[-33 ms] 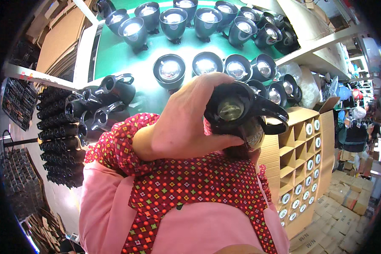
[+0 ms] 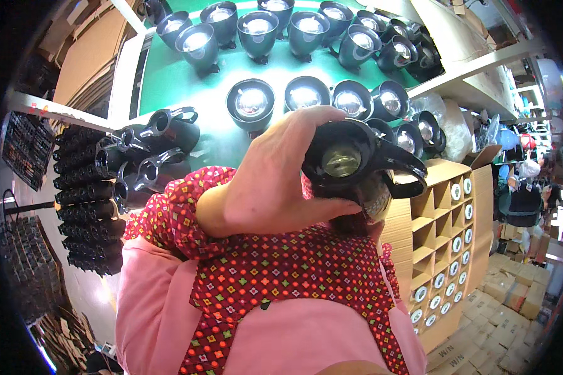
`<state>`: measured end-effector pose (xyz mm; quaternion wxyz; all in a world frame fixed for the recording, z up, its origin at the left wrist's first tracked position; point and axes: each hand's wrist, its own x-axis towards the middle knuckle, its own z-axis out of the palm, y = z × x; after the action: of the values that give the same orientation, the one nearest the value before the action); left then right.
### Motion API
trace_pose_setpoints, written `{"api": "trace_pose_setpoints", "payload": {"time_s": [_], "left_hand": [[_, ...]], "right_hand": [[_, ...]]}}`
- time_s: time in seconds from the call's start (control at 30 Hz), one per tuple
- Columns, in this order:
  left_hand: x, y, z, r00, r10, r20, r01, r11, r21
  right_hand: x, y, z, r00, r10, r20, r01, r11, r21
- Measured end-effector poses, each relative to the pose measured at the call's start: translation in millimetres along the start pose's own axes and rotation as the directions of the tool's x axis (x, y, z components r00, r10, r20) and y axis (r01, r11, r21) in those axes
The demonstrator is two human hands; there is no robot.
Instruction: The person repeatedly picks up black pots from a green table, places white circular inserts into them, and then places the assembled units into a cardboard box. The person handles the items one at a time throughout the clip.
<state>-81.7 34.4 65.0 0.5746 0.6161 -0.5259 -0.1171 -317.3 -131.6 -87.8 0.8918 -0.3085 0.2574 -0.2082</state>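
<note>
My left hand (image 2: 266,181) is closed around a black jug (image 2: 341,140), its thumb stretched along the near side. The jug's open mouth faces me, with a shiny rounded bottom inside, and its looped handle points right. Behind and below the jug is part of my right wrist (image 2: 378,209), with what looks like a patterned band on it. The fingers of my right hand are hidden by the jug. On the green-topped table (image 2: 175,81) beyond stand several similar black jugs (image 2: 250,103) with silvery insides.
Several black jugs with handles (image 2: 169,134) lie at the table's left end, beside stacked rows of black parts (image 2: 87,206). On the right stands an open carton (image 2: 397,237) with cardboard dividers and round white-topped pieces. Farther right, a person (image 2: 524,203) is among flattened boxes (image 2: 481,319).
My left hand and the jug keep the same place. The person at the far right has shifted slightly.
</note>
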Motion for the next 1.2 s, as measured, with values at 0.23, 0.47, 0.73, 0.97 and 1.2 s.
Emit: {"api": "trace_pose_setpoints", "payload": {"time_s": [0.23,0.47,0.73,0.97,1.2], "left_hand": [[-4,-4,1,1.000,-0.001,0.027,-0.001,0.998,0.061],[-3,-3,0,0.994,0.112,0.006,-0.112,0.985,0.131],[-7,-23,0,0.998,0.015,-0.055,-0.020,0.997,-0.077],[-34,-110,18,0.768,-0.626,0.132,0.238,0.088,-0.967],[-47,-136,-13,0.790,-0.612,0.022,0.253,0.294,-0.922]], "right_hand": [[7,-5,-3,1.000,-0.007,0.012,0.008,0.999,-0.040],[13,-13,0,0.999,-0.033,0.019,0.034,0.996,-0.077],[24,-32,9,0.986,-0.168,0.005,0.164,0.952,-0.257],[24,-63,128,0.590,-0.666,0.456,0.760,0.269,-0.591],[71,-75,203,0.210,-0.094,0.973,0.882,-0.411,-0.230]]}}
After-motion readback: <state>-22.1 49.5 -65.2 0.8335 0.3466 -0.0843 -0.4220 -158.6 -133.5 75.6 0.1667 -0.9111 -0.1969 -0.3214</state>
